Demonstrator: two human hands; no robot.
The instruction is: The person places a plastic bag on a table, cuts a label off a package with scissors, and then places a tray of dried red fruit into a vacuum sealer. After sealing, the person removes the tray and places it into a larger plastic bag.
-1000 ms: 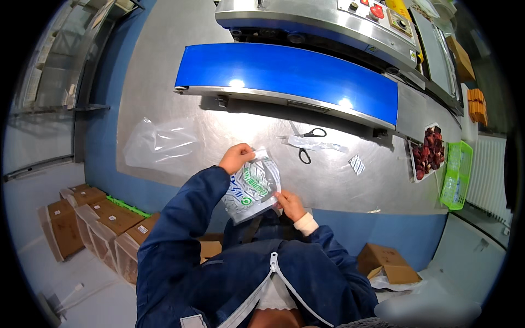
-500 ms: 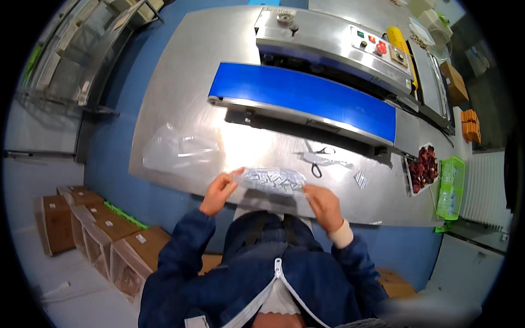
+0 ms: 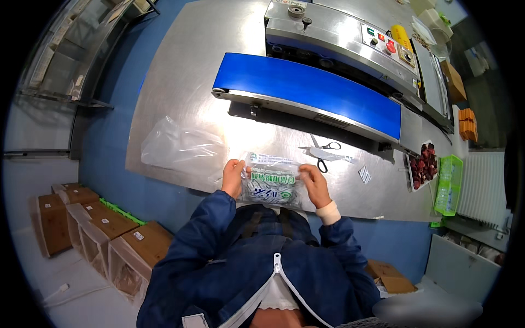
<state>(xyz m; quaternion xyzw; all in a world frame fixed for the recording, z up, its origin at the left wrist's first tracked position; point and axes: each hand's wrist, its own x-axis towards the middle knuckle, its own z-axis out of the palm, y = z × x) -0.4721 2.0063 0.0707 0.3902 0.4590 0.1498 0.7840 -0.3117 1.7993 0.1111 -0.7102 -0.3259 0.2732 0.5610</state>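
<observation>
Between my two hands hangs a clear plastic bag with green and blue print, full of small packets, over the table's near edge. My left hand pinches its left side near the top. My right hand grips the upper right corner. Just beyond, a pair of scissors with black handles lies on the metal table, partly under a strip of clear film. To the left of my hands rests a crumpled clear plastic bag. A small striped packet lies to the right.
Across the table stands a steel sealing machine with a blue conveyor belt. At the right are a white tray of dark red pieces and a green basket. Cardboard boxes stand on the floor at left.
The filled bag has been tilted upright, so its printed face now shows where it lay nearly edge-on before. Both hands have come slightly closer together.
</observation>
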